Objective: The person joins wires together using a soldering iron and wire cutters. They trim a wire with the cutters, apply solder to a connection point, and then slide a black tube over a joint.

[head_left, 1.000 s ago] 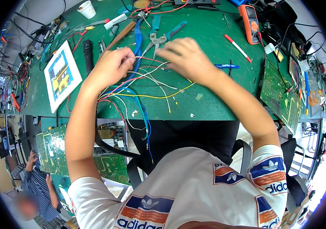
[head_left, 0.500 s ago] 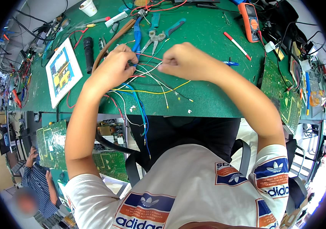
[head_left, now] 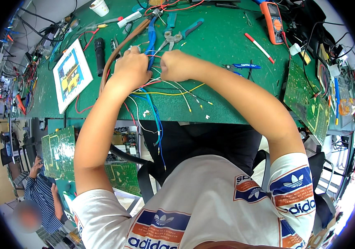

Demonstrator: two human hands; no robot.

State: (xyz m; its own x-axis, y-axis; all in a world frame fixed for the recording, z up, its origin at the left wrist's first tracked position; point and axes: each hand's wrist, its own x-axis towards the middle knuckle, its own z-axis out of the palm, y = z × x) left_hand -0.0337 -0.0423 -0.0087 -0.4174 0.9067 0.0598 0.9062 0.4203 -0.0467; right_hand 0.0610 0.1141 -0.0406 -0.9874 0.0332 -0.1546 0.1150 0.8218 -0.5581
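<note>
A bundle of thin coloured wires (head_left: 170,93) fans out over the front of the green table, white, yellow, red, black and blue, several with small tips. My left hand (head_left: 132,66) is closed round the bundle. Close beside it, my right hand (head_left: 176,66) has its fingers curled shut on wires that run across from the left hand; which wires is hidden by the fingers. Blue wires (head_left: 157,120) hang over the table's front edge. Just beyond the hands lie a blue wrapped cable (head_left: 151,36) and grey pliers with teal handles (head_left: 181,35).
On the left are a white-framed picture sheet (head_left: 72,76) and a black flashlight (head_left: 99,56). Blue-handled cutters (head_left: 244,66), a red-and-white pen (head_left: 259,47) and an orange multimeter (head_left: 274,23) lie to the right. Green circuit boards (head_left: 308,101) stand at the right edge. Another person (head_left: 46,195) sits at lower left.
My right hand has moved left, nearer my left hand. The blue-handled cutters, partly covered before by my right forearm, now show more fully. The loose wire ends have shifted.
</note>
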